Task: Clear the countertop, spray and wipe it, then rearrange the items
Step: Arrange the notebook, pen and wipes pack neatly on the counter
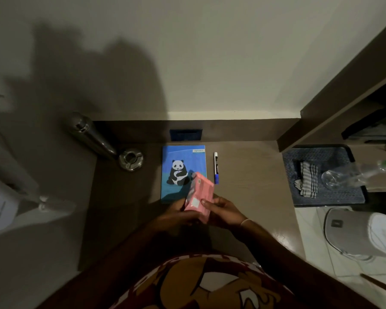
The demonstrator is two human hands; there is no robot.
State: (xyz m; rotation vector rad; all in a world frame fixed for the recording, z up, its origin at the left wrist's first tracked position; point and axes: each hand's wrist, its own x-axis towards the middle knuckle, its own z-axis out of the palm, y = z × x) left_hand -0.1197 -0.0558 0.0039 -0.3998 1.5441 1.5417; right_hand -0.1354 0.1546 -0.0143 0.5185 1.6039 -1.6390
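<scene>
Seemingly the rearranging step: a pink box [198, 198] is held at lower centre, above the countertop [250, 192], by the left hand [176, 216] and right hand [223, 211], both closed around it. A spot beside the notebook [183, 172] and marker [216, 167] is needed next.

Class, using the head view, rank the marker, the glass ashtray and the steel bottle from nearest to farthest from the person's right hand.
From the right hand:
1. Marker, just beyond it, right of the notebook.
2. Glass ashtray, back left.
3. Steel bottle, farthest, in the left corner.
</scene>
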